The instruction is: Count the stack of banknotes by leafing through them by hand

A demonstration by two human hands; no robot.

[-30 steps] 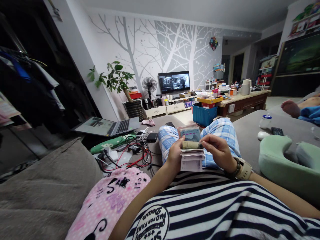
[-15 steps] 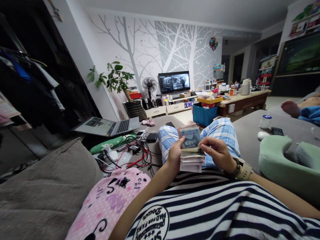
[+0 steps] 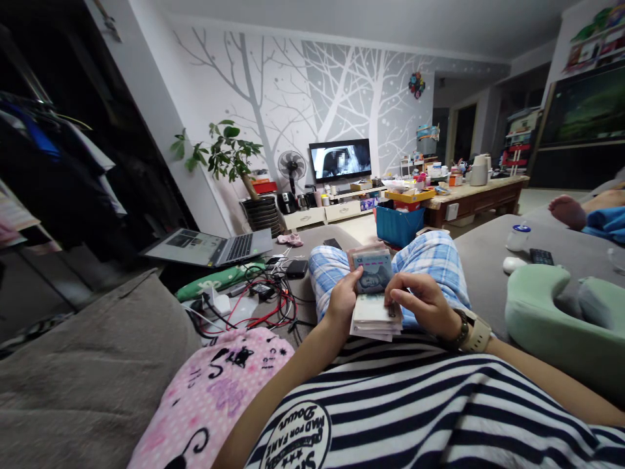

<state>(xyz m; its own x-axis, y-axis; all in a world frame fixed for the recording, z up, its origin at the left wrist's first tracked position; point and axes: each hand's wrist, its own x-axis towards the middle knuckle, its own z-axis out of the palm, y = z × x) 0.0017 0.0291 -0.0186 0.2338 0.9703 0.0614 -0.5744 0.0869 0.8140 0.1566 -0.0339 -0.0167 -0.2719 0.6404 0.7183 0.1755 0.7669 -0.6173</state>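
Observation:
A folded stack of banknotes is above my lap, a bluish note with a portrait facing me on its upper part. My left hand grips the stack by its left side, the thumb lying over the top note. The lower, folded-down part shows pale notes with several layered edges. My right hand is at the right side of the stack, its fingers bent and touching the lower notes. Whether a single note is pinched between them I cannot make out. A watch and a bracelet are on my right wrist.
Left of my legs lie tangled cables, an open laptop and a pink blanket. On the right are a green neck pillow, a white mouse and a lidded jar. Another person's foot rests beyond.
My right fingers have moved down and curled over the lower notes. A note edge that was lifted between them now lies down on the folded part. My left hand keeps its hold.

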